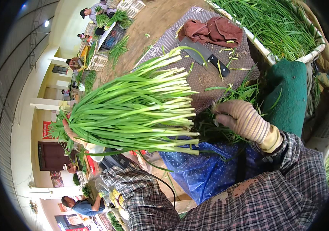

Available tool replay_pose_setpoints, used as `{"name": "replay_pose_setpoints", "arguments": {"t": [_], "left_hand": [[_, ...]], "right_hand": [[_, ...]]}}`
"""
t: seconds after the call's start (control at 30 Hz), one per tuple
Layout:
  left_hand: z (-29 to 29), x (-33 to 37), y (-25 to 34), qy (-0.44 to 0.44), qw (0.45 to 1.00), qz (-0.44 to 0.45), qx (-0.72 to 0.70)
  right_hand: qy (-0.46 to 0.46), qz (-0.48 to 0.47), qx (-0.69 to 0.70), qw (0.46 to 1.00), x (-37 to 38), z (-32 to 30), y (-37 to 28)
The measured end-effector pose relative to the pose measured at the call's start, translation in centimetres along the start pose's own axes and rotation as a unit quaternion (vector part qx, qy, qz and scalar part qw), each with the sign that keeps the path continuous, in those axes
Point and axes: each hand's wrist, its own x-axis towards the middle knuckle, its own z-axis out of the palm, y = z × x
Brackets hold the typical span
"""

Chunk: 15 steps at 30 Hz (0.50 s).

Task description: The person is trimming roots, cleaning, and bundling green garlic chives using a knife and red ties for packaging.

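Note:
A large bunch of garlic chives (133,104) fans out across the middle of the view, pale cut ends to the right, green leaf tips to the left. My left hand (74,134) grips it near the leafy end, thumb wrapped over the leaves; the palm is hidden. My right hand (245,120), in a striped knit glove, is curled beside the pale ends, apart from the bunch. Its fingertips are pressed together, and what they hold cannot be made out. Loose green leaves (245,92) lie just beyond it. A cleaver (201,54) with a black handle rests on a padded work surface (206,84).
A brown cloth (212,31) lies behind the cleaver, with scattered trimmings near it. At the upper right, a white-framed crate (266,36) is heaped with greens. A green-covered object (285,98) stands right of my glove. Blue dotted plastic (206,165) covers my lap. Other people work at the far left.

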Motion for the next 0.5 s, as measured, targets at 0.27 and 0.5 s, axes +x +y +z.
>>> {"name": "replay_pose_setpoints", "arguments": {"t": [0.27,0.5], "left_hand": [[4.7,0.8,2.3,-0.088,0.988,-0.102,-0.081],[5.2,0.2,2.9,-0.110,0.978,-0.110,-0.137]], "right_hand": [[-0.226,-0.008,0.477,0.850,7.3,2.8,-0.4],[-0.121,0.009,0.548,0.828,7.8,3.8,-3.0]]}}
